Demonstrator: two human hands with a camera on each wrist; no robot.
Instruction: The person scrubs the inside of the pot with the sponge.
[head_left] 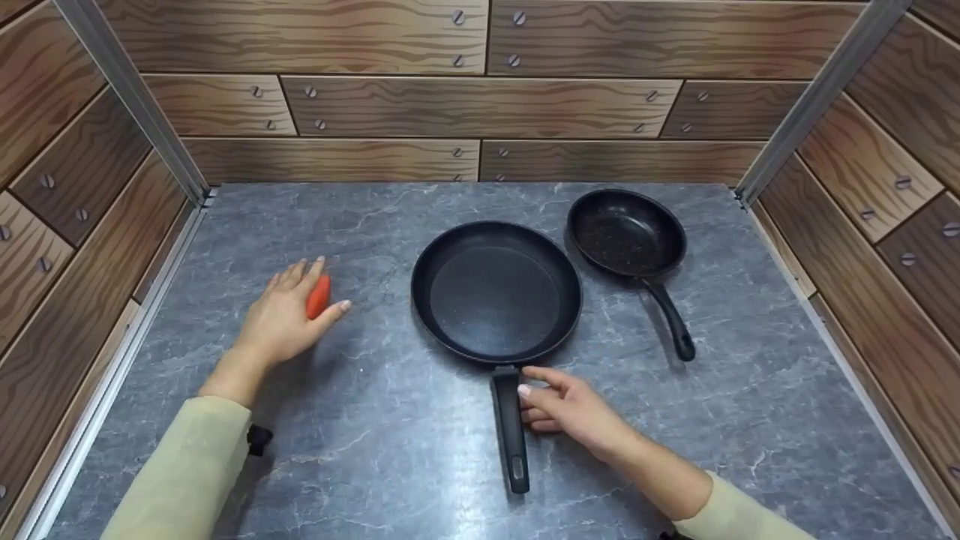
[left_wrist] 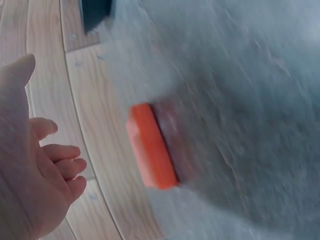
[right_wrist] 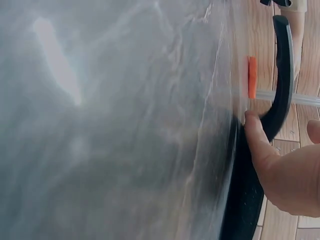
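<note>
A large black frying pan (head_left: 495, 292) sits on the grey marbled table, its handle (head_left: 512, 442) pointing toward me. My right hand (head_left: 574, 412) is at the handle's right side near the pan, fingertips right at its edge and fingers not wrapped round it. To the left, my left hand (head_left: 279, 319) hovers beside a small orange block (head_left: 319, 297), thumb and fingers spread apart. In the left wrist view the orange block (left_wrist: 152, 147) lies apart from the loosely bent fingers, and the palm is bare.
Behind and right of the large pan stands a smaller black frying pan (head_left: 628, 236), its handle (head_left: 670, 322) angled toward the front right. Wood-patterned walls (head_left: 480, 109) enclose the table at the back and both sides, with metal posts (head_left: 825, 94) at the rear corners.
</note>
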